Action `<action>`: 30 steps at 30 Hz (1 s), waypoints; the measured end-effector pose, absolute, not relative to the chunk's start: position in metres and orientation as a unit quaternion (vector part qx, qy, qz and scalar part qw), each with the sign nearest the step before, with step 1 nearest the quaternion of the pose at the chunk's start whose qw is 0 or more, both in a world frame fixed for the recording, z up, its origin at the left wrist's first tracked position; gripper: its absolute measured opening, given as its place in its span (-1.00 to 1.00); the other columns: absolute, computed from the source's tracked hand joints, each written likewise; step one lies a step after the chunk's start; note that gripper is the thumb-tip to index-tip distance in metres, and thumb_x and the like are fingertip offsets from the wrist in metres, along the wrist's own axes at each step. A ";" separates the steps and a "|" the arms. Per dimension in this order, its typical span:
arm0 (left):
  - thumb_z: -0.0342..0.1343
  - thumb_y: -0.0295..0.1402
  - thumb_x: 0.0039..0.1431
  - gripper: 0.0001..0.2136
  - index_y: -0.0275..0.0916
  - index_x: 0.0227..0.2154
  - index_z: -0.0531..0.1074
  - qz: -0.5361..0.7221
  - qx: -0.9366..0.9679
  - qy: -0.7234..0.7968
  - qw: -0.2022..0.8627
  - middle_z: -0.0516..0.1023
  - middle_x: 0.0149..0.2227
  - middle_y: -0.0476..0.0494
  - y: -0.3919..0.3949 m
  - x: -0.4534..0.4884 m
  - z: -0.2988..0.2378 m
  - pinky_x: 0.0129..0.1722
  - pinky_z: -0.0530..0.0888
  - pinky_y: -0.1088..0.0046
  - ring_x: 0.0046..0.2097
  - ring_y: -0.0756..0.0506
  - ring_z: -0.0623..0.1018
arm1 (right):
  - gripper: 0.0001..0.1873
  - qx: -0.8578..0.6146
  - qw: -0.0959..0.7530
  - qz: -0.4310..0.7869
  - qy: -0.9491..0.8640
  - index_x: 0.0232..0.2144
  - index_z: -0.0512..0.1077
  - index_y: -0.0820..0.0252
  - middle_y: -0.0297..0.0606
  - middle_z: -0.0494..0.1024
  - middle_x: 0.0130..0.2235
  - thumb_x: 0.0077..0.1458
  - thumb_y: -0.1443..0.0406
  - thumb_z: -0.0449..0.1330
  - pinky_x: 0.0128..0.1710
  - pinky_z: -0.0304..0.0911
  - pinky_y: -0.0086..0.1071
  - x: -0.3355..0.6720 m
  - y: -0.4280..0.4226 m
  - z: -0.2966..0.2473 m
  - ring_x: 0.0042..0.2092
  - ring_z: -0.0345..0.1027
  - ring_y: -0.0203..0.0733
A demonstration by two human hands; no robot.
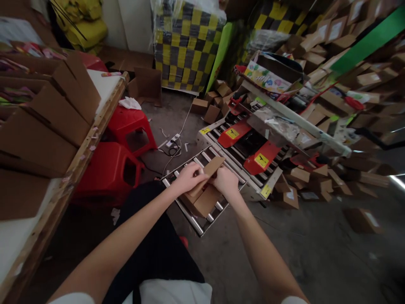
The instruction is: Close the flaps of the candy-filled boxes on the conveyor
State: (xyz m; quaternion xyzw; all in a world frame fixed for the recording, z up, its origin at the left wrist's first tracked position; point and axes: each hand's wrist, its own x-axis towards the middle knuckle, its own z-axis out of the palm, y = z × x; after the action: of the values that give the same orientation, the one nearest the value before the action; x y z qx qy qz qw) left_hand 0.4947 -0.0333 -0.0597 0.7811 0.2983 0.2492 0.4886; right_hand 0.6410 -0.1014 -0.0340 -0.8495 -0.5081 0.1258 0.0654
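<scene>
A small brown cardboard box [204, 198] rests on the metal rollers of a conveyor [202, 226] in front of me, with one flap sticking up. My left hand [189, 177] grips the box's left top edge, fingers curled over it. My right hand [226, 180] is closed on the right side of the same box, by the raised flap. Both forearms reach in from the bottom of the view.
Behind the rollers stands a box-sealing machine [249, 147] with red guards. Many small cartons [316, 177] are piled to the right. At left, a wooden-edged table [85, 147] carries open cardboard boxes, beside two red plastic stools [109, 169]. A wrapped yellow-black pallet [186, 42] stands behind.
</scene>
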 end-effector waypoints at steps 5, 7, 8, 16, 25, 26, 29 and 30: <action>0.08 -0.20 0.08 -0.48 -0.27 0.09 0.22 0.143 0.746 0.277 0.589 0.34 0.11 -0.26 -0.026 0.511 -0.065 0.10 0.29 0.26 0.11 -0.19 0.37 | -0.87 -0.790 0.186 0.171 -0.558 -0.38 0.45 0.17 -0.20 0.47 -0.22 -0.06 0.28 0.17 -0.31 0.25 -0.39 0.656 -0.123 -0.044 -0.27 0.38 -0.19; 0.08 -0.18 0.07 -0.44 -0.26 0.13 0.17 0.124 0.744 0.268 0.599 0.32 0.15 -0.25 -0.028 0.511 -0.066 0.12 0.27 0.25 0.13 -0.21 0.35 | -0.87 -0.760 0.282 0.185 -0.555 -0.44 0.43 0.18 -0.22 0.47 -0.27 -0.04 0.23 0.15 -0.27 0.28 -0.38 0.665 -0.134 -0.051 -0.25 0.39 -0.19; 0.11 -0.18 0.05 -0.41 -0.26 0.14 0.16 0.118 0.747 0.271 0.595 0.31 0.16 -0.25 -0.030 0.510 -0.066 0.13 0.27 0.24 0.14 -0.23 0.35 | -0.83 -0.749 0.347 0.179 -0.536 -0.44 0.41 0.18 -0.20 0.47 -0.26 -0.01 0.20 0.12 -0.23 0.30 -0.34 0.667 -0.140 -0.055 -0.22 0.39 -0.17; 0.10 -0.33 0.03 -0.45 -0.30 0.12 0.18 0.159 0.761 0.282 0.562 0.39 0.07 -0.35 -0.046 0.516 -0.076 0.04 0.37 0.18 0.04 -0.25 0.44 | -0.21 -0.724 0.376 0.098 -0.569 0.22 0.03 0.19 0.04 0.05 0.27 0.00 0.09 0.17 0.19 -0.12 0.12 0.582 -0.198 -0.072 0.29 -0.13 0.14; 0.06 -0.24 0.11 -0.70 -0.27 -0.12 0.39 0.318 0.599 0.391 0.623 0.52 -0.07 -0.27 -0.078 0.426 -0.073 -0.04 0.46 0.20 -0.08 -0.16 0.54 | -0.20 -0.778 0.185 0.009 -0.601 0.19 0.10 0.34 0.17 0.06 0.26 -0.09 0.25 0.25 0.17 -0.09 0.14 0.680 -0.121 -0.075 0.28 -0.10 0.23; 0.07 -0.22 0.11 -0.71 -0.26 -0.15 0.41 0.335 0.597 0.402 0.608 0.53 -0.10 -0.24 -0.086 0.399 -0.069 -0.05 0.47 0.22 -0.10 -0.15 0.55 | -0.22 -0.789 0.190 0.013 -0.584 0.15 0.17 0.35 0.20 0.10 0.24 -0.12 0.24 0.28 0.15 -0.07 0.14 0.704 -0.111 -0.070 0.26 -0.07 0.25; 0.08 -0.22 0.12 -0.76 -0.23 -0.22 0.44 0.431 0.576 0.518 0.463 0.56 -0.19 -0.17 -0.112 0.308 -0.054 -0.06 0.48 0.28 -0.15 -0.11 0.55 | -0.32 -0.778 0.219 0.051 -0.587 0.03 0.32 0.28 0.20 0.21 0.17 -0.16 0.14 0.30 0.14 -0.02 0.05 0.745 -0.103 -0.062 0.24 0.01 0.23; 0.08 -0.23 0.13 -0.77 -0.23 -0.22 0.44 0.472 0.555 0.568 0.381 0.54 -0.21 -0.15 -0.120 0.278 -0.049 -0.07 0.47 0.30 -0.16 -0.10 0.54 | -0.33 -0.767 0.233 0.061 -0.594 0.02 0.33 0.22 0.18 0.19 0.18 -0.15 0.09 0.29 0.15 -0.03 0.05 0.748 -0.106 -0.064 0.25 -0.03 0.22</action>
State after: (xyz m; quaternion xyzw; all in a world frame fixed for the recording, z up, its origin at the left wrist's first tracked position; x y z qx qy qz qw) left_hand 0.2784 -0.1198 -0.0490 0.5555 0.5685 0.4723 0.3811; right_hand 0.7477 -0.1064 -0.0643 -0.7675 -0.5942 0.0611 0.2327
